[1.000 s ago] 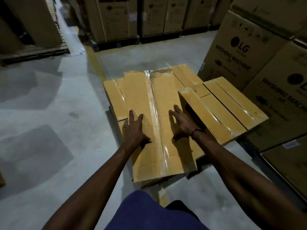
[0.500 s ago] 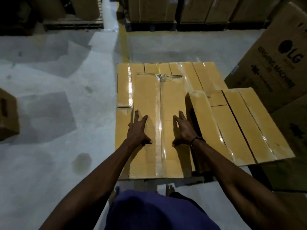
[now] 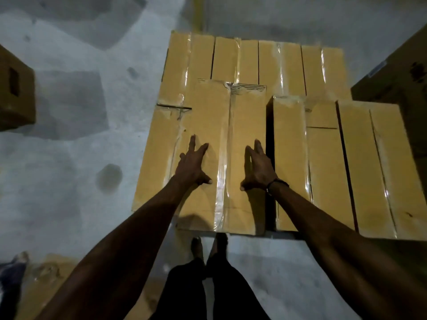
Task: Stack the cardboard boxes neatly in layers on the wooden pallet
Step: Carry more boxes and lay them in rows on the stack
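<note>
Head view looks straight down on a layer of cardboard boxes (image 3: 254,63) laid side by side on the grey concrete floor (image 3: 69,158); the pallet beneath them is hidden, so I cannot tell how they sit on it. A long taped box (image 3: 221,125) lies on top of that layer, near the middle, its clear tape seam running from far to near. Both hands lie flat on its lid with fingers straight and spread, grasping nothing. The left hand (image 3: 191,167) rests left of the seam, the right hand (image 3: 260,168) right of it, and a dark band (image 3: 276,183) circles the right wrist. Just right of this box, across a narrow dark gap, a second upper box (image 3: 290,158) stands at about the same height, with more taped boxes (image 3: 369,162) continuing to the right. At the far left a darker brown carton (image 3: 16,88) with a hand slot stands on the floor, well apart from the stack. Another dark carton (image 3: 402,84) sits at the right edge, its printing too dim to read. The person's dark trousers (image 3: 215,285) and feet show at the near edge of the stack.
</note>
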A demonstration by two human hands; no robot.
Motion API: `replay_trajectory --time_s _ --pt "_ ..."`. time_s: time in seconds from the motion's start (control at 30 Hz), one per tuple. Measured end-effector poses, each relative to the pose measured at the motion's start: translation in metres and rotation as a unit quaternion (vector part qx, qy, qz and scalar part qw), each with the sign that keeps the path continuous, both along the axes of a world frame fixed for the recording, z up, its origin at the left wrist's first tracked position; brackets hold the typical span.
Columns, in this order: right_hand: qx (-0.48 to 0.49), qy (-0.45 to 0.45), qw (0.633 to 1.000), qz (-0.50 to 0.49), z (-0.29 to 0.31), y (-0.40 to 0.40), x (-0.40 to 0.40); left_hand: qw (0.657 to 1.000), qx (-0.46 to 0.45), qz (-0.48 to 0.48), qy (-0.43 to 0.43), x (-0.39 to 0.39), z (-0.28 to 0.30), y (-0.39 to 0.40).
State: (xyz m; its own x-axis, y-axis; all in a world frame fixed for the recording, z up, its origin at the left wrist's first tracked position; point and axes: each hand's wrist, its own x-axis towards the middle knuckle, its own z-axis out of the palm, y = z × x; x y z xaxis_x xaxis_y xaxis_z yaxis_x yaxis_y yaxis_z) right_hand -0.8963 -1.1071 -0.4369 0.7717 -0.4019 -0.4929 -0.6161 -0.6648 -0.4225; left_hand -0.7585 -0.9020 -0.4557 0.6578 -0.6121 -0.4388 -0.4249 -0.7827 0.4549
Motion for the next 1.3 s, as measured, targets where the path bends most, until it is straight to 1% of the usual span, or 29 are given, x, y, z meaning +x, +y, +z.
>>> replay_trajectory --time_s 0.3,0.5,0.6,0.7,0.73,0.8,0.97,1.1,1.3 --pt "0.01 -0.001 1.0 0.017 -0.047 -0.025 0.004 1.0 0.004 -0.015 -0.01 0.012 -0.044 -0.019" --pt "-0.002 -0.011 0.999 0.044 -0.053 -0.03 0.006 1.0 0.001 -0.014 -0.007 0.015 -0.049 -0.025" --pt "-0.036 -0.046 0.997 0.051 -0.049 -0.033 -0.006 1.0 -0.001 -0.023 -0.015 0.012 -0.042 -0.024" --pt "-0.064 -0.129 0.99 -0.007 -0.047 -0.047 -0.03 1.0 0.001 -0.024 -0.016 0.008 -0.037 -0.026" --pt "-0.074 -0.142 0.987 -0.023 -0.047 -0.054 -0.039 1.0 0.001 -0.022 -0.017 0.007 -0.036 -0.027" --pt "-0.084 -0.13 0.987 -0.03 -0.052 -0.069 -0.057 1.0 0.001 -0.016 -0.019 0.002 -0.037 -0.029" --pt "-0.067 -0.086 0.994 0.018 -0.073 -0.092 -0.086 1.0 -0.007 -0.013 -0.021 -0.014 -0.042 -0.038" --pt "-0.065 -0.095 0.992 0.043 -0.079 -0.095 -0.09 1.0 -0.004 -0.006 -0.014 -0.02 -0.041 -0.043" --pt "-0.068 -0.102 0.991 0.06 -0.085 -0.103 -0.095 1.0 -0.005 -0.024 -0.013 -0.026 -0.034 -0.054"
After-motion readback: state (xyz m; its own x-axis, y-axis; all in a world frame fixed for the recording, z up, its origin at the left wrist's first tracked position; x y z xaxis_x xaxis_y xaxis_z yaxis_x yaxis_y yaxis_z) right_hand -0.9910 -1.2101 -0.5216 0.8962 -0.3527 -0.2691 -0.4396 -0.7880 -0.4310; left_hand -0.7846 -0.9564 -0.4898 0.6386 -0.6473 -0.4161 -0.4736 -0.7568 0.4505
